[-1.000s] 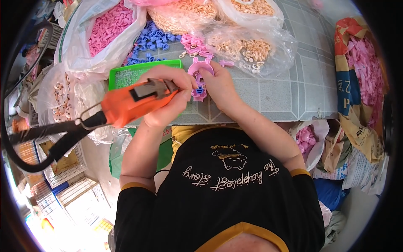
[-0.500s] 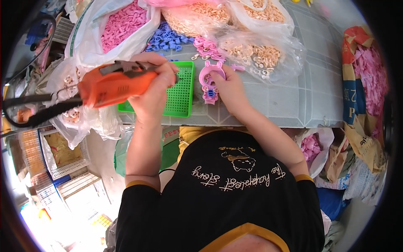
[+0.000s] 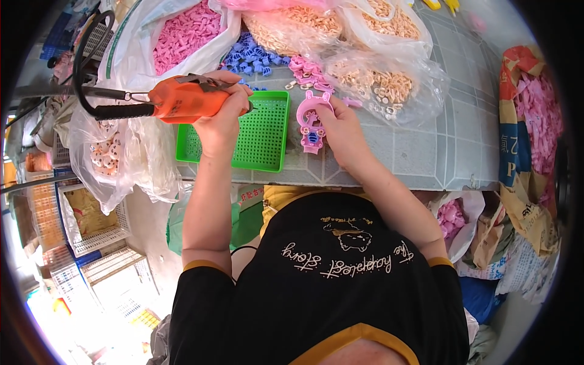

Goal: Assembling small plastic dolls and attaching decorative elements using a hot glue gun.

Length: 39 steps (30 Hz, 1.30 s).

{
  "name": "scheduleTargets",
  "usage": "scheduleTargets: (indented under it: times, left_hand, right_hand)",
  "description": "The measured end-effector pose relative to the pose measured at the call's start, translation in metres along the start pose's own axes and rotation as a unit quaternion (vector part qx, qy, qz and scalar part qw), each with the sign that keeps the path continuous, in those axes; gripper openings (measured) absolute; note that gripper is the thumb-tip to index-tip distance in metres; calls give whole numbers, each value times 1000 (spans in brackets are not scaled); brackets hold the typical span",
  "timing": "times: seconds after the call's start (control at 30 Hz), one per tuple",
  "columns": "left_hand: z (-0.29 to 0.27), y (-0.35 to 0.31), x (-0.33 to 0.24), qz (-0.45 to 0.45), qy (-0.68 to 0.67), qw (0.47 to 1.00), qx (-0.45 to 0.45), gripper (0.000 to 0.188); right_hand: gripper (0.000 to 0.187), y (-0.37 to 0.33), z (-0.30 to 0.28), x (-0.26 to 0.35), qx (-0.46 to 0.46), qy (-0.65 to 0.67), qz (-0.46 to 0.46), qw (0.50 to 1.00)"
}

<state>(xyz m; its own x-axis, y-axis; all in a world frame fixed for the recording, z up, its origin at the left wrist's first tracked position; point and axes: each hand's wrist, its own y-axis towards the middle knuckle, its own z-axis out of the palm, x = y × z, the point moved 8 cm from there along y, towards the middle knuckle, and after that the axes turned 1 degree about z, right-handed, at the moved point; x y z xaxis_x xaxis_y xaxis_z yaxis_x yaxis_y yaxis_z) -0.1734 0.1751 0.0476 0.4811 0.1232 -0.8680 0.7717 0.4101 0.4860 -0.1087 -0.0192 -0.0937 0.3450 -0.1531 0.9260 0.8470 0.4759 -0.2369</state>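
Observation:
My left hand [image 3: 224,112] is wrapped round an orange power screwdriver [image 3: 185,100], held sideways above the green perforated basket [image 3: 285,137]. Its tip points right, toward the pink part, and is apart from it. A black cord and a coil spring run off the tool's left end. On the table right of the basket, my right hand [image 3: 340,128] pinches a pink plastic part [image 3: 308,113] with a round ring, two small ears and a strap-like lower end. A small blue piece [image 3: 313,137] sits in that lower end. The right fingertips are partly hidden behind the ring.
Behind lie a white sack of pink pieces [image 3: 185,36], a pile of blue pieces [image 3: 252,58], pink parts [image 3: 310,73] and clear bags of cream pieces [image 3: 386,82]. A bag of round white pieces [image 3: 106,152] hangs at left. A paper sack [image 3: 514,121] stands at right.
The screwdriver has moved farther from me and now lies more level, with its cord swung upward. My right hand still grips the pink part in nearly the same place.

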Motion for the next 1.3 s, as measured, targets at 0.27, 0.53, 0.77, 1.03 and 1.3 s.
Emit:
scheduleTargets:
  times: [0.27, 0.53, 0.77, 1.03, 1.3]
  left_hand:
    - [-1, 1, 7, -10, -8, 1000, 2, 27]
    - [2, 1, 5, -18, 34, 999, -1, 27]
    - [0, -1, 6, -12, -6, 999, -30, 24]
    - [17, -4, -26, 6, 45, 998, -38, 29]
    - [90, -19, -63, 10, -134, 977, 168, 11]
  right_hand:
    - [22, 2, -3, -1, -12, -73, -25, 997]
    - [20, 1, -3, -1, -38, -32, -15, 999]
    - [20, 0, -3, 0, -36, -24, -12, 999]
    - [22, 0, -4, -1, -19, -80, 20, 996]
    - [22, -7, 2, 20, -30, -105, -6, 994]
